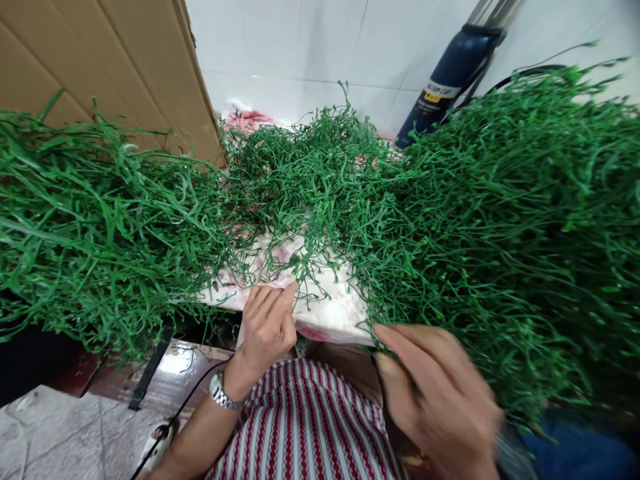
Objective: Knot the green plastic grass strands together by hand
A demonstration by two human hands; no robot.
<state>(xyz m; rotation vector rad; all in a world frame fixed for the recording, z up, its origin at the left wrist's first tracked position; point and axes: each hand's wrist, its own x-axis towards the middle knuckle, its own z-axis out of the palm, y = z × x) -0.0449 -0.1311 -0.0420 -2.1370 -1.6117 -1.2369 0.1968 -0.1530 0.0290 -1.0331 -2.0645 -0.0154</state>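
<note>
Thin green plastic-looking stems lie in large heaps: one heap (100, 233) at the left, a bigger heap (500, 220) at the right, and looser sprigs (320, 153) between them. My left hand (270, 323), with a metal watch on the wrist, rests at the front edge of the white, pink-patterned table cover (335, 310); its fingers are curled, and what they hold, if anything, is too small to name. At the edge of the right heap is my right hand (435, 393), blurred, its thumb and forefinger close to a green stem.
Behind the left heap stands a cardboard box (100, 60). A dark blue bottle (435, 87) leans against the white tiled wall (300, 47). A black cable (195, 390) runs down at the lower left, over a tiled floor (65, 433).
</note>
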